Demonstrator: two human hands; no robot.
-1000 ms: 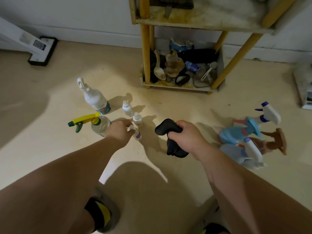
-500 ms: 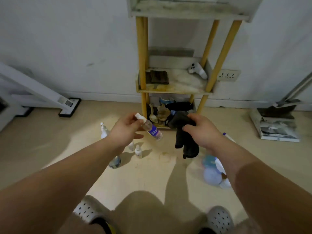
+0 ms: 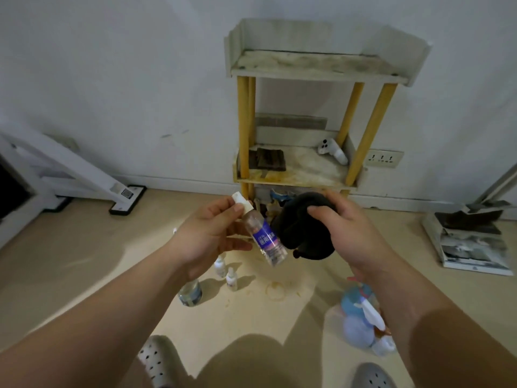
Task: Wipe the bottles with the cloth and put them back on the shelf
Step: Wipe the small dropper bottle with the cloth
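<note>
Head view, and the shelf (image 3: pixel 243 121) stands against the wall on yellow posts. Its middle tier carries a dark pad (image 3: pixel 270 159) on the left and a white sprayer (image 3: pixel 333 151) lying on its side at the right. The bottom tier holds a jumble, mostly hidden behind the hands; what is in it I cannot tell.

Out in front, held in the air, is the bottle (image 3: pixel 264 239): clear, blue label, white cap, tilted with the cap up-left and the base down-right. How full it is I cannot tell. The left hand (image 3: pixel 212 233) pinches it up by the neck, thumb at the cap, the lower fingers stretched out beneath. The right hand (image 3: pixel 347 222) is clenched round the cloth (image 3: pixel 302 225), a black bunch right against the bottle's labelled side.

Down on the floor, two small bottles (image 3: pixel 221 266) stand upright just below the left hand, and a clear bottle (image 3: pixel 190 292) sits beside them, partly behind the left forearm. Blue spray bottles (image 3: pixel 361 317) lie heaped under the right forearm. Both forearms reach in from the bottom corners.
</note>
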